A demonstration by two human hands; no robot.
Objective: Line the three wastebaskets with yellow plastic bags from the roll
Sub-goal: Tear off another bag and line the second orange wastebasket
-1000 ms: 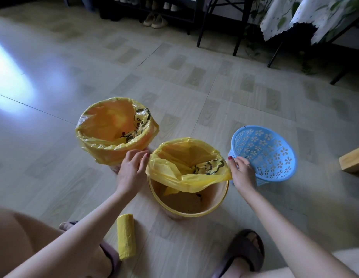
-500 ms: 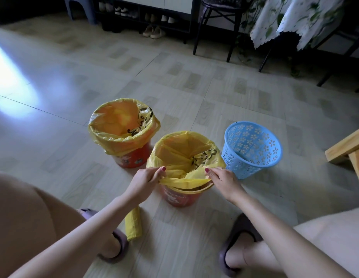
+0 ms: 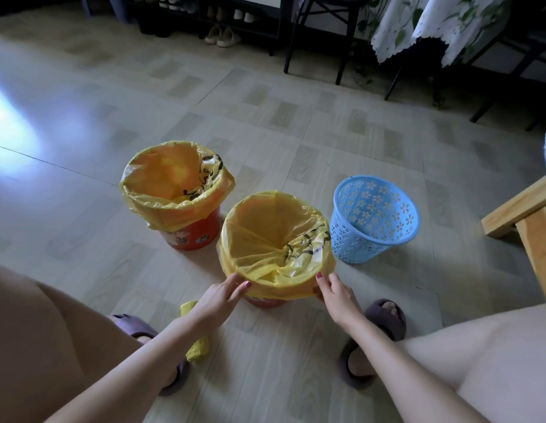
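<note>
Three wastebaskets stand on the floor. The left orange basket [image 3: 192, 236] wears a yellow bag [image 3: 171, 184] folded over its rim. The middle basket [image 3: 265, 301] has a yellow bag [image 3: 274, 239] stretched across its mouth and turned down over the rim. My left hand [image 3: 226, 296] pinches that bag's folded edge at the near left. At the near right of the same edge my right hand [image 3: 335, 294] pinches it too. The blue perforated basket [image 3: 372, 221] on the right has no bag. The yellow bag roll [image 3: 200, 349] lies on the floor, partly hidden under my left forearm.
My feet in dark slippers [image 3: 384, 315] flank the middle basket. A wooden bench [image 3: 525, 215] juts in from the right. Chair legs [image 3: 341, 56], a table with a floral cloth [image 3: 433, 25] and a shoe rack [image 3: 222, 35] line the back.
The middle basket's bag went from bunched above the rim to spread open and folded down over it. Both hands moved from the basket's sides to its near edge.
</note>
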